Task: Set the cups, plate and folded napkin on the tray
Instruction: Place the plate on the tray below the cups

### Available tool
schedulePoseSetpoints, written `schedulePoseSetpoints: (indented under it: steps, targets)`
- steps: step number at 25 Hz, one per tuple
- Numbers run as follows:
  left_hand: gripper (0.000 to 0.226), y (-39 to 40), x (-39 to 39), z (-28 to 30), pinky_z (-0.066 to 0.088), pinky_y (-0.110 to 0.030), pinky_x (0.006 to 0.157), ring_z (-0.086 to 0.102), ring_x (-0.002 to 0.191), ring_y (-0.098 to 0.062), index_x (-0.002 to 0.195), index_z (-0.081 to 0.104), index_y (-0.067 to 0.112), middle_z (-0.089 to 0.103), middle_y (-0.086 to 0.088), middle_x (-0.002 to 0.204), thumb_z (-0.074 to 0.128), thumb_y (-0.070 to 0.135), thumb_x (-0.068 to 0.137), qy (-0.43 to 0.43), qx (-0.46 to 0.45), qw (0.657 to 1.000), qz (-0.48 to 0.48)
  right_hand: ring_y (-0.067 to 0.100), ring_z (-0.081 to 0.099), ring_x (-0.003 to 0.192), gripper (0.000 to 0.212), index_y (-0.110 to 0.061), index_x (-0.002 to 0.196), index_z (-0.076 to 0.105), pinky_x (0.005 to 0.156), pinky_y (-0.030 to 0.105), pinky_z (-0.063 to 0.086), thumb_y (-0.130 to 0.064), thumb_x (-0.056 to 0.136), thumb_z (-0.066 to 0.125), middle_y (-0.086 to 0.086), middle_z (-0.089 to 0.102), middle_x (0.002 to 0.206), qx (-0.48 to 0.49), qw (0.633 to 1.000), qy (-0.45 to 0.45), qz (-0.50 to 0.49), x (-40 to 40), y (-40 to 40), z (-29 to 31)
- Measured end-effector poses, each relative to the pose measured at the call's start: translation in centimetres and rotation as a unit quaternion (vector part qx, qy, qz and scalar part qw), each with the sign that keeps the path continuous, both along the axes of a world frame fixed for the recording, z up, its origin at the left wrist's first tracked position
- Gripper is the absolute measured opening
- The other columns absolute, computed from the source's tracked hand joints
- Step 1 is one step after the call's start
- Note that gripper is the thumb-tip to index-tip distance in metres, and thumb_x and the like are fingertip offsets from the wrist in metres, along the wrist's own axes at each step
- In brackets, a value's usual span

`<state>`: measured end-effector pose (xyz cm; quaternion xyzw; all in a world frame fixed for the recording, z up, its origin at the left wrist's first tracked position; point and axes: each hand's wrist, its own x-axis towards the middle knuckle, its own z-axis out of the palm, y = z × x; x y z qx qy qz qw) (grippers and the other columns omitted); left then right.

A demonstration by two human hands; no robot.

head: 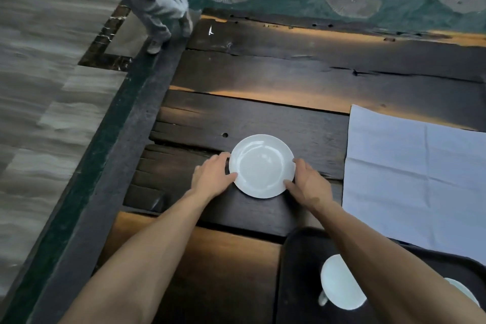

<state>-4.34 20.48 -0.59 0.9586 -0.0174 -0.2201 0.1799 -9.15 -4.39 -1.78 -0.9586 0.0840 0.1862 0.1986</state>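
- The white plate [261, 166] lies flat on the dark plank desk [263, 73], a little below the middle of the view, with bare wood all round it.
- The left hand [214, 175] takes the plate's rim at about 9 o'clock: thumb on the rim's lower left, fingers curled at the edge, so its grip is closed on the plate.
- The right hand [307, 181] takes the rim at about 3 to 4 o'clock, thumb on the lower right of the rim, fingers curled against the edge; its grip is likewise on the plate.
- Whether the plate is lifted or still resting on the wood cannot be told.
- The pale napkin [415, 176] lies spread out, creased but unfolded, at 3 o'clock of the plate, apart from it with a strip of dark wood between; its near corner overlaps the tray.
- The black tray [294, 271] sits at 5 o'clock of the plate, near the desk's front, its rounded far-left corner just beside the right forearm.
- One white cup [339, 284] stands on the tray, its handle at lower left; a second cup [462, 292] shows partly at the tray's right, behind the forearm.
- The desk's left edge runs diagonally from 11 to 7 o'clock of the plate; open planks stretch toward 12 o'clock.
- Beyond the desk's far-left corner, a person's grey-trousered legs [147, 2] stand on the floor [39, 87].
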Motion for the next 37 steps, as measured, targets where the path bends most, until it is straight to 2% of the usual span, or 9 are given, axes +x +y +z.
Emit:
schedulePoseSetpoints:
  steps: [3, 9, 12, 16, 19, 23, 28, 34, 37]
  targets:
    - [0.062, -0.3, 1.1, -0.6, 0.043, -0.045, 0.097, 0.055, 0.117, -0.024, 0.141, 0.038, 0.029, 0.058, 0.001, 0.124, 0.064, 0.038, 0.084, 0.021, -0.014, 1.000, 0.009, 0.033, 0.053, 0.115, 0.055, -0.016, 0.134, 0.037, 0.082, 0.043, 0.047, -0.031, 0.087, 0.060, 0.009, 0.054, 0.129, 0.016, 1.000, 0.009, -0.005, 0.8, -0.5, -0.8]
    - [0.054, -0.4, 1.4, -1.4, 0.042, -0.043, 0.093, 0.057, 0.104, -0.024, 0.132, 0.046, 0.033, 0.059, 0.001, 0.106, 0.065, 0.030, 0.081, 0.015, -0.019, 1.000, -0.017, 0.033, 0.057, 0.110, 0.062, -0.021, 0.137, 0.036, 0.082, 0.044, 0.051, -0.025, 0.082, 0.065, 0.008, 0.060, 0.126, 0.069, 0.997, 0.021, -0.021, 1.6, -0.9, -1.5]
    - [0.056, -0.5, 1.5, -1.5, 0.040, -0.043, 0.093, 0.057, 0.103, -0.024, 0.133, 0.046, 0.033, 0.058, 0.002, 0.103, 0.067, 0.028, 0.081, 0.015, -0.027, 0.999, -0.009, 0.034, 0.058, 0.108, 0.068, -0.020, 0.140, 0.035, 0.082, 0.041, 0.049, -0.022, 0.081, 0.067, 0.008, 0.062, 0.123, 0.087, 0.995, 0.020, -0.035, 1.7, -0.9, -1.6]
    - [0.058, -0.4, 1.3, -1.5, 0.042, -0.043, 0.093, 0.057, 0.102, -0.024, 0.133, 0.046, 0.034, 0.057, 0.003, 0.100, 0.068, 0.025, 0.080, 0.016, -0.037, 0.999, -0.005, 0.031, 0.059, 0.103, 0.066, -0.021, 0.137, 0.039, 0.073, 0.036, 0.044, -0.021, 0.079, 0.069, 0.003, 0.064, 0.114, 0.103, 0.993, 0.016, -0.048, 1.6, -0.9, -1.6]
    - [0.058, -0.2, 1.0, -1.2, 0.043, -0.044, 0.092, 0.057, 0.101, -0.024, 0.132, 0.047, 0.035, 0.057, 0.004, 0.098, 0.068, 0.024, 0.079, 0.012, -0.045, 0.999, 0.000, 0.029, 0.058, 0.105, 0.068, -0.022, 0.139, 0.038, 0.076, 0.036, 0.044, -0.021, 0.079, 0.070, 0.002, 0.063, 0.120, 0.105, 0.993, 0.014, -0.049, 1.3, -0.7, -1.3]
    - [0.059, 0.0, 0.0, -0.1, 0.045, -0.046, 0.093, 0.056, 0.103, -0.026, 0.133, 0.047, 0.034, 0.059, 0.001, 0.101, 0.068, 0.023, 0.080, 0.005, -0.048, 0.999, 0.002, 0.029, 0.058, 0.108, 0.067, -0.022, 0.138, 0.037, 0.081, 0.039, 0.047, -0.022, 0.079, 0.069, 0.003, 0.061, 0.125, 0.103, 0.993, 0.007, -0.052, 0.4, -0.4, -0.1]
    - [0.055, 0.3, -2.0, 2.0, 0.045, -0.047, 0.093, 0.056, 0.102, -0.026, 0.129, 0.049, 0.033, 0.057, 0.001, 0.100, 0.068, 0.023, 0.079, -0.009, -0.047, 0.999, -0.002, 0.030, 0.059, 0.104, 0.062, -0.024, 0.132, 0.040, 0.075, 0.038, 0.047, -0.021, 0.077, 0.067, 0.000, 0.063, 0.114, 0.107, 0.993, -0.005, -0.049, -1.5, -0.1, 2.0]
    - [0.053, 0.9, -5.3, 4.8, 0.046, -0.048, 0.093, 0.056, 0.097, -0.023, 0.126, 0.050, 0.035, 0.054, 0.007, 0.094, 0.067, 0.022, 0.078, -0.028, -0.059, 0.998, 0.006, 0.029, 0.060, 0.105, 0.066, -0.023, 0.135, 0.038, 0.085, 0.045, 0.052, -0.022, 0.076, 0.069, 0.003, 0.063, 0.122, 0.104, 0.993, -0.017, -0.049, -4.6, 0.6, 5.0]
    - [0.054, 1.5, -7.3, 6.2, 0.046, -0.047, 0.092, 0.056, 0.097, -0.024, 0.126, 0.049, 0.036, 0.055, 0.006, 0.094, 0.067, 0.023, 0.077, -0.035, -0.060, 0.998, 0.009, 0.027, 0.060, 0.099, 0.065, -0.024, 0.133, 0.039, 0.079, 0.040, 0.050, -0.021, 0.075, 0.068, 0.001, 0.065, 0.115, 0.110, 0.992, -0.030, -0.047, -6.5, 1.1, 6.5]
